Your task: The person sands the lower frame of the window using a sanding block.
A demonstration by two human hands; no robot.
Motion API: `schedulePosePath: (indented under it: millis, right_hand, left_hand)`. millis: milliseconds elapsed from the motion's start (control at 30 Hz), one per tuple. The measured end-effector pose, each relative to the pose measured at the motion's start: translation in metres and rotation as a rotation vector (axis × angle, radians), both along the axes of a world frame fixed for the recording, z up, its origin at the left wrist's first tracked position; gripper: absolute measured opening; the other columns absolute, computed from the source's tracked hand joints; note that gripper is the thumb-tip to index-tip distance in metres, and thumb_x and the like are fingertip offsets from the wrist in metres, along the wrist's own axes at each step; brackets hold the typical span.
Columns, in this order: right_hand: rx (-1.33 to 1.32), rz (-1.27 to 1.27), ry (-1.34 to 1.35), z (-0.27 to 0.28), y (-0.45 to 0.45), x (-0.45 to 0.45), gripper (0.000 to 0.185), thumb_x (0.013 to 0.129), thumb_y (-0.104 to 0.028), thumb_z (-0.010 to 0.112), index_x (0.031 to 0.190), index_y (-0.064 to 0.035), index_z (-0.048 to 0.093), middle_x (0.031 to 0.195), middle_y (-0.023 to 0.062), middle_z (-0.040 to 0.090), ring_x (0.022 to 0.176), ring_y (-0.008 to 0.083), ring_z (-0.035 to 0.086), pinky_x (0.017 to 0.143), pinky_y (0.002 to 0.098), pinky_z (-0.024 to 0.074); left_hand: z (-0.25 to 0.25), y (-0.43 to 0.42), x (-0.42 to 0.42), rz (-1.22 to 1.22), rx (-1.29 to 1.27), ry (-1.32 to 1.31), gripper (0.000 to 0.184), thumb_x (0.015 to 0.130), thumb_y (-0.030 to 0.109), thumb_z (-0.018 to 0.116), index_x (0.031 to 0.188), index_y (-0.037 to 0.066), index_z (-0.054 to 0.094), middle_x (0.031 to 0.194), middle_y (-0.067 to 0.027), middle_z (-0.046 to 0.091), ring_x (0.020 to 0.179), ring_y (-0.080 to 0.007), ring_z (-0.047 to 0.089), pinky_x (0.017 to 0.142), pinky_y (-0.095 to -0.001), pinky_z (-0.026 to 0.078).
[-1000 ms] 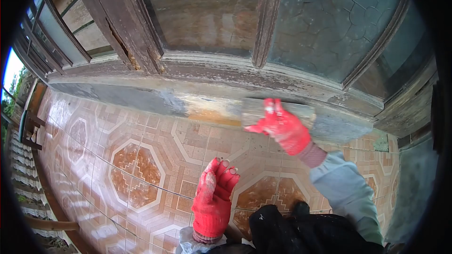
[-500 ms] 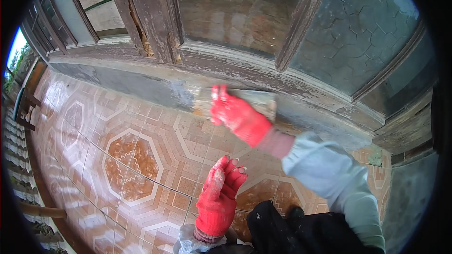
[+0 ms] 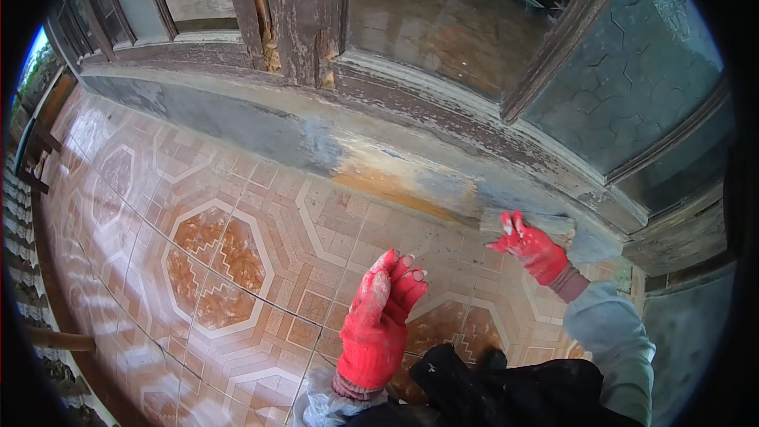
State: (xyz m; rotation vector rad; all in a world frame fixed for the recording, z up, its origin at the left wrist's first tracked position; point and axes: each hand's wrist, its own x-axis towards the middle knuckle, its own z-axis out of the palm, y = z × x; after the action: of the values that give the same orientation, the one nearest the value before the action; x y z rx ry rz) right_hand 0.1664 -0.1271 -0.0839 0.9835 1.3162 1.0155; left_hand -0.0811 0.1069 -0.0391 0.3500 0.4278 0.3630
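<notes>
My right hand (image 3: 538, 253), in a red glove, grips a greyish wooden float (image 3: 559, 229) laid against the low wall beneath the windows. Its fingers reach over the board, and the handle, if there is one, is hidden. A wet band of render (image 3: 379, 179) runs along that wall to the left of the float, patchy yellow-brown and grey. Over the floor, nearer my body, my left hand (image 3: 375, 328) is held up with its palm turned inward. Its fingers are loosely bent, the bare fingertips poke out of the stained red glove, and nothing shows in it.
Weathered wooden window frames (image 3: 443, 115) with glass panes stand above the wall. Patterned tiles (image 3: 217, 269) cover the floor. A balustrade (image 3: 32, 285) runs along the left edge, and a wooden panel (image 3: 680, 225) meets the wall at the right.
My right hand has swept the float to the right along the wall, baring the yellow-brown patch it covered. My left hand has barely moved. The view has shifted slightly.
</notes>
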Motion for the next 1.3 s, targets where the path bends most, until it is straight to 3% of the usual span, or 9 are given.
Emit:
schedulePosePath:
  millis: [33,133,300,500,733,800,933,1067,1300]
  right_hand:
    - [-0.044,-0.030,0.027,0.000,-0.021,-0.003,0.043,0.102,-0.024,0.034,0.137,0.0020,0.030,0.127,0.0190,0.049,0.125,0.0207,0.046,0.110,0.0398,0.0373]
    - [-0.364,0.031,-0.911,-0.004,-0.023,-0.009,0.026,0.102,-0.013,0.029,0.121,0.0038,0.028,0.123,0.0217,0.049,0.119,0.0331,0.049,0.098,0.0412,0.0461]
    - [0.019,0.181,-0.083,-0.014,0.173,-0.018,0.025,0.101,-0.016,0.036,0.119,0.0007,0.036,0.137,0.0127,0.046,0.123,0.0226,0.049,0.109,0.0415,0.0376]
    - [0.148,0.225,0.094,0.003,0.318,-0.059,0.032,0.102,-0.021,0.034,0.129,-0.0034,0.032,0.138,0.0113,0.045,0.123,0.0193,0.048,0.109,0.0380,0.0333]
    - [-0.223,0.129,-0.421,-0.005,0.028,-0.001,0.042,0.103,-0.026,0.030,0.140,-0.0082,0.028,0.141,0.0096,0.043,0.124,0.0153,0.048,0.111,0.0340,0.0282]
    - [-0.335,-0.114,-0.085,-0.018,-0.084,0.006,0.048,0.101,-0.019,0.033,0.144,-0.0032,0.019,0.143,0.0197,0.036,0.124,0.0320,0.046,0.104,0.0383,0.0420]
    - [-0.400,-0.400,0.252,-0.001,-0.107,0.000,0.043,0.101,-0.022,0.029,0.139,-0.0034,0.022,0.141,0.0228,0.036,0.123,0.0332,0.045,0.102,0.0386,0.0434]
    - [-0.140,0.064,-0.246,-0.019,0.028,-0.006,0.037,0.100,-0.019,0.030,0.132,0.0002,0.027,0.140,0.0224,0.037,0.121,0.0326,0.047,0.101,0.0394,0.0445]
    - [0.128,0.122,0.052,-0.008,0.295,-0.041,0.037,0.101,-0.016,0.029,0.134,0.0012,0.026,0.138,0.0215,0.039,0.122,0.0315,0.047,0.102,0.0393,0.0435]
  left_hand:
    - [0.000,0.000,0.000,-0.014,0.003,-0.003,0.043,0.097,0.028,0.051,0.132,0.003,0.047,0.124,-0.0113,0.058,0.108,-0.0246,0.058,0.098,-0.0403,0.045]
    - [0.000,-0.001,0.001,-0.027,-0.009,-0.014,0.044,0.097,0.029,0.051,0.132,0.003,0.046,0.124,-0.0112,0.058,0.107,-0.0246,0.059,0.098,-0.0405,0.045]
    - [0.004,-0.001,-0.006,0.010,0.006,0.003,0.044,0.096,0.029,0.051,0.132,0.003,0.047,0.123,-0.0109,0.058,0.107,-0.0244,0.058,0.097,-0.0405,0.046]
    - [0.012,0.001,-0.014,0.102,0.082,0.024,0.043,0.096,0.030,0.052,0.131,0.003,0.048,0.121,-0.0100,0.059,0.106,-0.0238,0.059,0.096,-0.0402,0.046]
    - [0.006,-0.003,-0.005,0.050,0.038,0.008,0.041,0.097,0.028,0.050,0.130,0.004,0.049,0.120,-0.0091,0.059,0.106,-0.0229,0.059,0.096,-0.0395,0.046]
    - [0.004,-0.005,-0.002,0.021,0.020,-0.003,0.041,0.097,0.029,0.050,0.130,0.004,0.049,0.120,-0.0089,0.060,0.106,-0.0228,0.059,0.096,-0.0394,0.046]
    - [0.002,-0.010,0.003,-0.038,0.001,-0.028,0.040,0.097,0.028,0.050,0.130,0.004,0.049,0.120,-0.0084,0.060,0.107,-0.0225,0.059,0.096,-0.0391,0.046]
    - [0.006,-0.011,0.001,-0.031,0.002,-0.010,0.041,0.097,0.029,0.050,0.130,0.004,0.050,0.120,-0.0084,0.060,0.106,-0.0229,0.059,0.096,-0.0391,0.046]
    - [0.013,-0.002,-0.014,0.099,0.068,0.029,0.041,0.096,0.030,0.052,0.129,0.005,0.050,0.117,-0.0081,0.060,0.104,-0.0227,0.059,0.095,-0.0392,0.047]
